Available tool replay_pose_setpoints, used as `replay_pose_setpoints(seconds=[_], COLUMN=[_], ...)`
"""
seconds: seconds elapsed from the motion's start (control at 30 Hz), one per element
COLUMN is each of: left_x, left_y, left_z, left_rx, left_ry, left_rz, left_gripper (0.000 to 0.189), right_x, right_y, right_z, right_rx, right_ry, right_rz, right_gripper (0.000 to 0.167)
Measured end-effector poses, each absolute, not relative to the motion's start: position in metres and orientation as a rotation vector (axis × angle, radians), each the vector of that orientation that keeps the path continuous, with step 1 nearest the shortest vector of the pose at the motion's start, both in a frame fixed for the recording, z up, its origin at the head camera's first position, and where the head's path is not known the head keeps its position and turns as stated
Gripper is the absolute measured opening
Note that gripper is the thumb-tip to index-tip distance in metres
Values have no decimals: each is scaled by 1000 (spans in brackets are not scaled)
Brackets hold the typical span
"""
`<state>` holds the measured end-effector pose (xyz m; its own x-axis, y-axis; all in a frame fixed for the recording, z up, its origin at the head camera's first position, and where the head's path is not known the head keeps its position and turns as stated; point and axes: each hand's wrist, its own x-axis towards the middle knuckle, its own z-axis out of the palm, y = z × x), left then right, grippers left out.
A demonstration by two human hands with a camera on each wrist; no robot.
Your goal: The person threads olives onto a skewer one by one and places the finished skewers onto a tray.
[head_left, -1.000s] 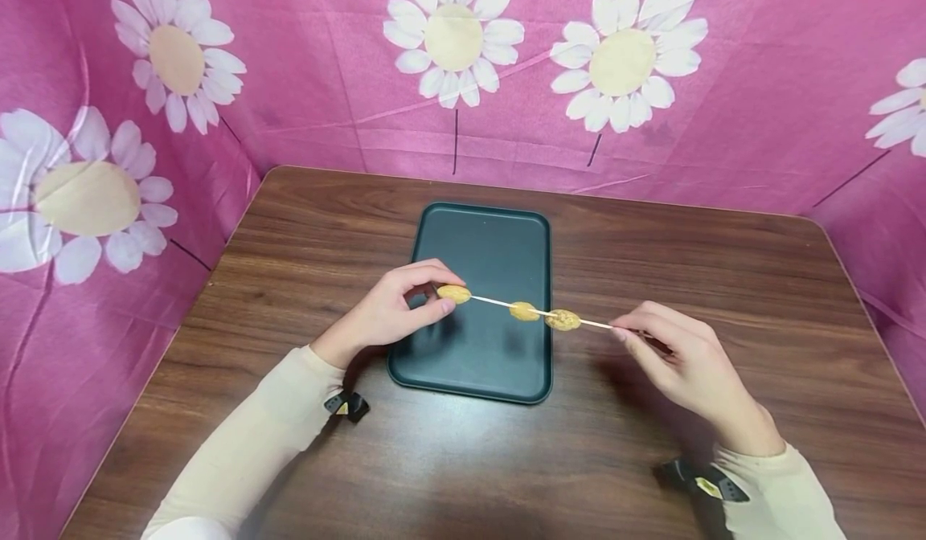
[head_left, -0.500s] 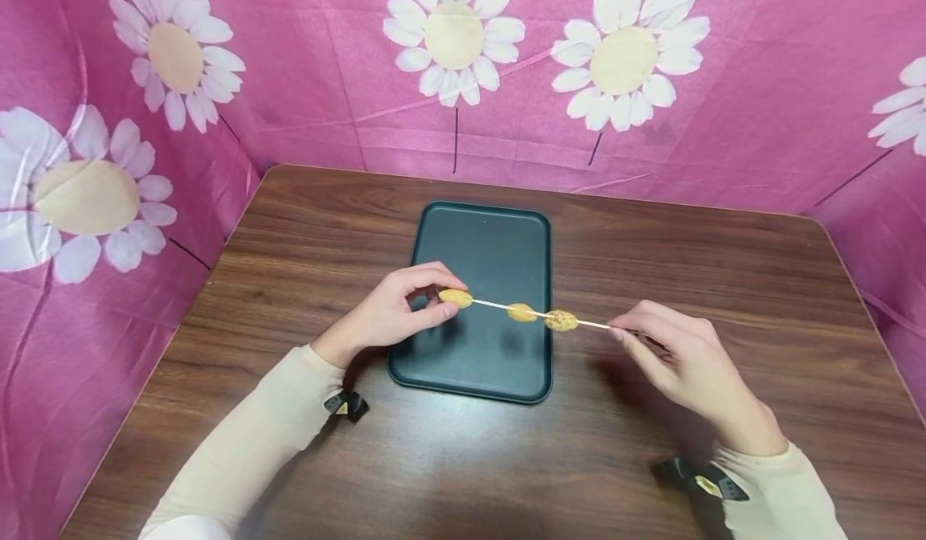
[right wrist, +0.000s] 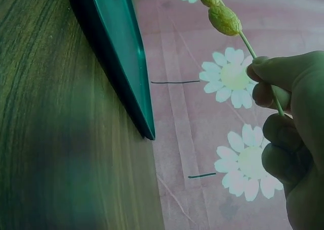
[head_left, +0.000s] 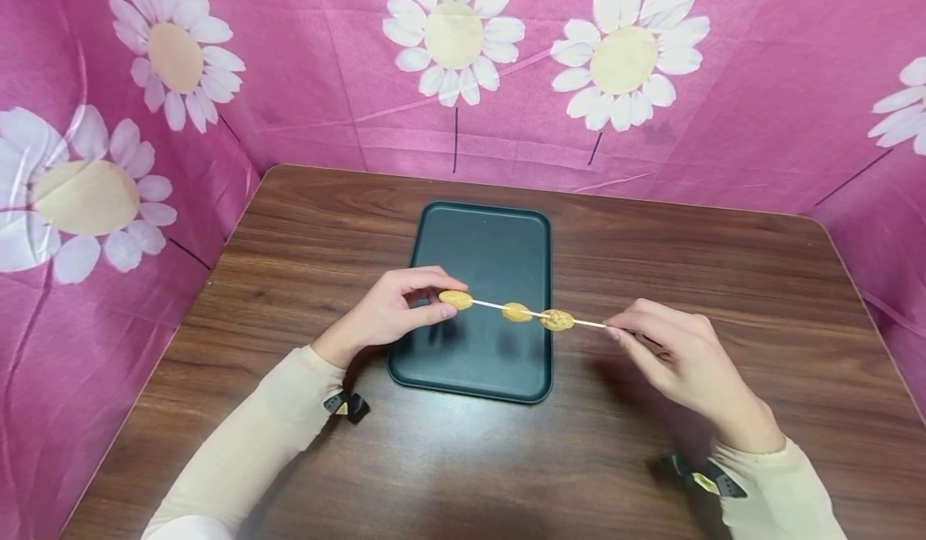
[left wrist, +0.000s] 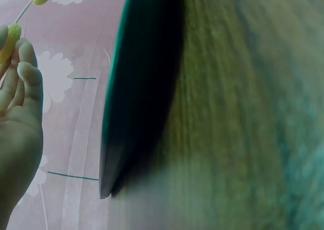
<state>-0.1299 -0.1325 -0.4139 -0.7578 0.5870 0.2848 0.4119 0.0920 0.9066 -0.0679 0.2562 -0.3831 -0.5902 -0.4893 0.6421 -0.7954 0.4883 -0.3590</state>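
A thin, pale wooden skewer (head_left: 489,304) is held level above the dark green tray (head_left: 477,367), with two wrinkled yellow-brown oval pieces threaded near its middle, one at the centre (head_left: 517,312) and one nearer the right hand (head_left: 557,320). At its left end my left hand (head_left: 394,303) pinches a third oval piece (head_left: 456,300) between thumb and fingers, and the skewer runs up to that piece. My right hand (head_left: 680,355) pinches the other end of the skewer between thumb and index finger. In the right wrist view the skewer's tail (right wrist: 277,101) passes under that thumb.
The tray lies on a brown wood-grain table (head_left: 289,227). Pink cloth (head_left: 318,66) printed with large white daisies hangs behind the table and at its sides. Black straps sit at the left cuff (head_left: 347,406) and right cuff (head_left: 709,480).
My right hand has shifted slightly left, carrying the skewer and its two threaded pieces closer to the left hand's piece. My left hand stays almost in place, its piece slightly lower.
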Motion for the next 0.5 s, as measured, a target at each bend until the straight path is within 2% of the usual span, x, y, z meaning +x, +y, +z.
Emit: replay_pose_setpoints(seconds=[0.17, 0.5], left_x=[-128, -127], left_y=[-132, -129], left_z=[-411, -409], left_rx=[935, 977], left_ry=[2167, 2110], left_rz=[1802, 1877], left_gripper=[27, 22], right_x=[-69, -69], right_y=[255, 252], right_z=[-381, -379], right_rx=[1070, 1078], right_ry=[-2265, -2247], right_rz=[881, 880], right_gripper=[39, 38])
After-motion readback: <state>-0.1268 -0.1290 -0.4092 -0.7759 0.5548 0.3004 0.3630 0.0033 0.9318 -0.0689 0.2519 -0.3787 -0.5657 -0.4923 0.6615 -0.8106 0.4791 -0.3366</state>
